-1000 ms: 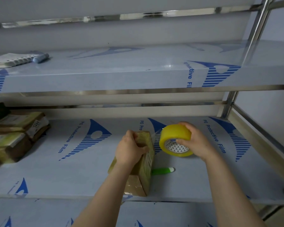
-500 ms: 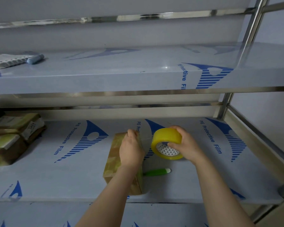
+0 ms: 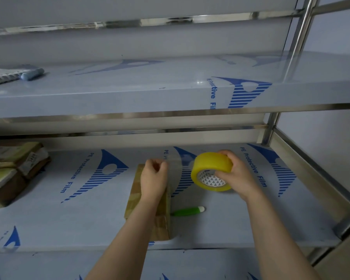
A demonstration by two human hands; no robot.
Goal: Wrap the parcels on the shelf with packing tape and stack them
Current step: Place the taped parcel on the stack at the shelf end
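On my feed the left hand (image 3: 153, 179) grips the far end of the parcel (image 3: 134, 196), which lies flat in the middle of the shelf (image 3: 89, 219). It may also be pinning the clear tape end there, but that is hard to make out. The right hand (image 3: 237, 175) grasps the tape roll (image 3: 210, 168) just beside the parcel. A green tool (image 3: 187, 211) lies by the parcel, and other parcels (image 3: 10, 170) are stacked far left.

Blue print "PE Protective Film" reads three times on the film covering the lower shelf (image 3: 49, 209): left, right, and centre, the centre one partly covered. The upper shelf (image 3: 129, 98) front edge carries the same wording, partly cut off. Labels on the stacked parcels (image 3: 12, 168), far left: illegible.
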